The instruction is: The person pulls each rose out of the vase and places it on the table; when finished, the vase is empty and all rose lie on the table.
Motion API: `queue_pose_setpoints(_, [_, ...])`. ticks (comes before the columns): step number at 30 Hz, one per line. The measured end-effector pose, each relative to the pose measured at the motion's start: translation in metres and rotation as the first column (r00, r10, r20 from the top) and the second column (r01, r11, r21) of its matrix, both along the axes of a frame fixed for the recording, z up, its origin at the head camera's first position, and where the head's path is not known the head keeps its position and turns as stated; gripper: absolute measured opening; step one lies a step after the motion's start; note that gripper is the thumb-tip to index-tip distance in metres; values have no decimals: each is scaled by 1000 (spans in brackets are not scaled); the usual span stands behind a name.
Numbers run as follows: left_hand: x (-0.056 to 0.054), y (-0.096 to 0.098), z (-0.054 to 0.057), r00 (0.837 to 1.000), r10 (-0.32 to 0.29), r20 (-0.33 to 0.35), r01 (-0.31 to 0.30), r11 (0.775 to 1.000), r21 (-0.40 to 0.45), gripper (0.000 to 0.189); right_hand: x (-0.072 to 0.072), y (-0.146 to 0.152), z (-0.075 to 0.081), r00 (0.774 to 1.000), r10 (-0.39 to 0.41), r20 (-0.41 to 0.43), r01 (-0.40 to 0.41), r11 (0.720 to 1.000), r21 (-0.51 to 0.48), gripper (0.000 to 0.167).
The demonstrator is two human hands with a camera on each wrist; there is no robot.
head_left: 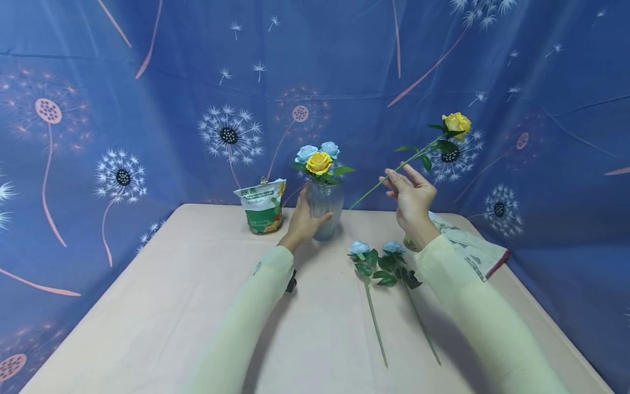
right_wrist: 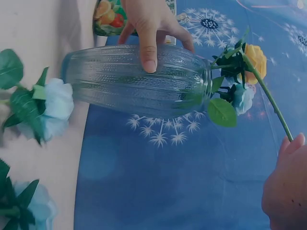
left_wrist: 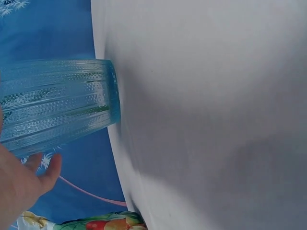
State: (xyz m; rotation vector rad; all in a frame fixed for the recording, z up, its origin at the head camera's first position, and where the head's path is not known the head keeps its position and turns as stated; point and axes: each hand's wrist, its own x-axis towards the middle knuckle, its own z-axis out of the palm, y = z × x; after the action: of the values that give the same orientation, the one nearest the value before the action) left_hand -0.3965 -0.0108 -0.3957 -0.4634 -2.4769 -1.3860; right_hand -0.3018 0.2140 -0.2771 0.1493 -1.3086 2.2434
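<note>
My left hand (head_left: 303,218) grips the side of a ribbed clear glass vase (head_left: 327,210) standing near the table's back edge. Two light blue roses (head_left: 330,149) and a yellow rose (head_left: 319,163) stand in the vase, green leaves around its neck. To the vase's right, my right hand (head_left: 415,200) pinches the stem of another yellow rose (head_left: 458,125). That rose slants, its bloom up and right and its bare stem end low beside the vase. In the right wrist view, the left thumb lies along the glass (right_wrist: 124,81).
Two more blue roses, one on the left (head_left: 360,248) and one on the right (head_left: 394,248), lie on the table (head_left: 197,306), stems toward me. A clipped green and white pouch (head_left: 263,210) stands left of the vase. A pale printed cloth-like item (head_left: 474,246) lies beyond my right forearm.
</note>
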Motion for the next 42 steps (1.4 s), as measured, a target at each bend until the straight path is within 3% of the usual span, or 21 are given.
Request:
queue_pose_setpoints(11, [-1,1,-4,1000,11,-23,-11,1000,19,108,39,17,-15,998,48,39,-55,979,198,58])
queue_pose_setpoints(20, [-3,1,-1,999,17,-43,-15,999,36,108,66,39,-27,986,52,160,-112,912,395,44])
queue_pose_setpoints(24, [-3,2,2,999,19,-48,-17,999,51,110,76,52,-35,969,70,237,-179,859,479,39])
queue_pose_setpoints(28, [-4,2,3,998,16,-59,-13,998,61,110,84,66,-43,953,42,299,-220,773,595,45])
queue_pose_setpoints(32, [-5,2,3,998,9,-64,-5,998,63,107,89,80,-51,924,20,381,-285,700,655,54])
queue_pose_setpoints(39, [-7,1,3,998,4,-69,1,998,69,103,95,103,-63,856,56,514,-430,629,648,49])
queue_pose_setpoints(42, [-8,1,2,998,1,-66,3,998,63,105,98,112,-67,833,71,548,-471,611,636,44])
